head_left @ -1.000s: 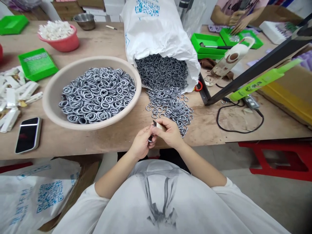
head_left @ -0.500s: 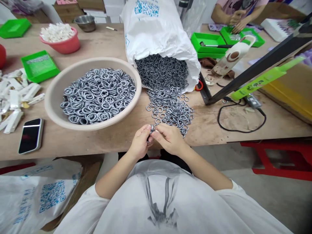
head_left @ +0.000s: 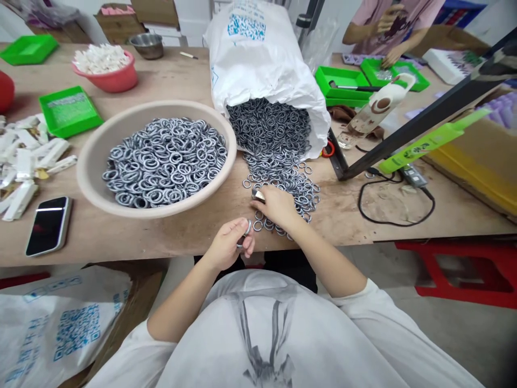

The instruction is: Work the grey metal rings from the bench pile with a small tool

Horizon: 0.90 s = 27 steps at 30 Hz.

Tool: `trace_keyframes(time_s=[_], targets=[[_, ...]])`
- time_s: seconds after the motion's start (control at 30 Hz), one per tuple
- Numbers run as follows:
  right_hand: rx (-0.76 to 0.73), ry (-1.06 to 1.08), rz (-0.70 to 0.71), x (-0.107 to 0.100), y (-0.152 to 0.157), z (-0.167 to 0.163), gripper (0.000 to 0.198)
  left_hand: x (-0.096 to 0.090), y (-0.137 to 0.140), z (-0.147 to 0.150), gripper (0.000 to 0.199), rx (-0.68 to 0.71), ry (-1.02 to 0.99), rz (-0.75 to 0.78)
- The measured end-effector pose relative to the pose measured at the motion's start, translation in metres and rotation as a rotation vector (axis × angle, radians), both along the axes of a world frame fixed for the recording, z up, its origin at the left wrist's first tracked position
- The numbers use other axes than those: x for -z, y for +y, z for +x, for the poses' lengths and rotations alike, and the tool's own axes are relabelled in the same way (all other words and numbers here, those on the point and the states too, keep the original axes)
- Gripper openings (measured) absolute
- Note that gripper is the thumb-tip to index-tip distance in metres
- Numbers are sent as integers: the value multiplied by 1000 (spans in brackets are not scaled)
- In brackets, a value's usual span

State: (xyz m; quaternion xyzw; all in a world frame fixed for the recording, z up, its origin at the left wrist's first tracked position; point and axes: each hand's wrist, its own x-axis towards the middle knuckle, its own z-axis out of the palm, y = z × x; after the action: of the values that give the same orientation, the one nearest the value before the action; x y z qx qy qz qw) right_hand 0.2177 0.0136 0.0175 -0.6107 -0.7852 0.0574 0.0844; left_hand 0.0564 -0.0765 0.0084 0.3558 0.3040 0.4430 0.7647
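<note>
My left hand [head_left: 232, 242] is closed around grey rings [head_left: 247, 227] just above the table's front edge. At least one ring shows between the thumb and fingers. My right hand [head_left: 277, 206] reaches over the near side of a loose ring pile [head_left: 305, 188], its fingers closed on a small tool [head_left: 259, 195] with a dark flat tip and a pale body. Fingers cover most of that tool. Behind the pile, a white sack [head_left: 262, 64] lies on its side, with rings spilling from its mouth. To the left stands a wide beige basin [head_left: 86, 178] heaped with similar rings.
A phone [head_left: 49, 225] and white plastic parts [head_left: 24, 161] lie at left, near a green tray [head_left: 92, 116] and a pink bowl [head_left: 119, 81]. On the right are a black metal post [head_left: 404, 121], a cable [head_left: 359, 207] and a bottle [head_left: 377, 108]. Another person [head_left: 388, 32] works opposite.
My hands have come apart. The right one has moved forward over the ring pile with the small tool; the left one has shifted slightly left and down, keeping its rings.
</note>
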Motion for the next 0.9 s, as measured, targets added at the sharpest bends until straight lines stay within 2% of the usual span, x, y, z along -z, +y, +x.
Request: trace_keyframes(time_s=[0.1, 0.2, 0.3, 0.4, 0.5, 0.57, 0.67, 0.9], targets=[[0, -90, -43, 0, 9, -8, 25, 2, 4, -8, 41, -36, -1, -45], [-5, 41, -32, 2, 12, -4, 19, 6, 9, -14, 39, -88, 19, -71], [-78, 539, -125, 2, 2, 5, 27, 9, 17, -14, 40, -149, 16, -120], [-169, 1108, -394, 1, -18, 8, 44, 10, 25, -6, 30, -163, -23, -169], [-157, 1352, -634, 0, -36, 7, 52, 10, 28, 7, 41, -108, -50, -181], [-111, 1430, -698, 0, -42, 6, 52, 8, 27, 14, 53, -72, -39, -169], [-48, 1496, -690, 2, -44, 5, 54, 4, 26, 19, 64, -11, -5, -173], [-5, 1486, -446, 16, -51, -6, 50, 1, 24, 24, 65, 11, 48, -128]])
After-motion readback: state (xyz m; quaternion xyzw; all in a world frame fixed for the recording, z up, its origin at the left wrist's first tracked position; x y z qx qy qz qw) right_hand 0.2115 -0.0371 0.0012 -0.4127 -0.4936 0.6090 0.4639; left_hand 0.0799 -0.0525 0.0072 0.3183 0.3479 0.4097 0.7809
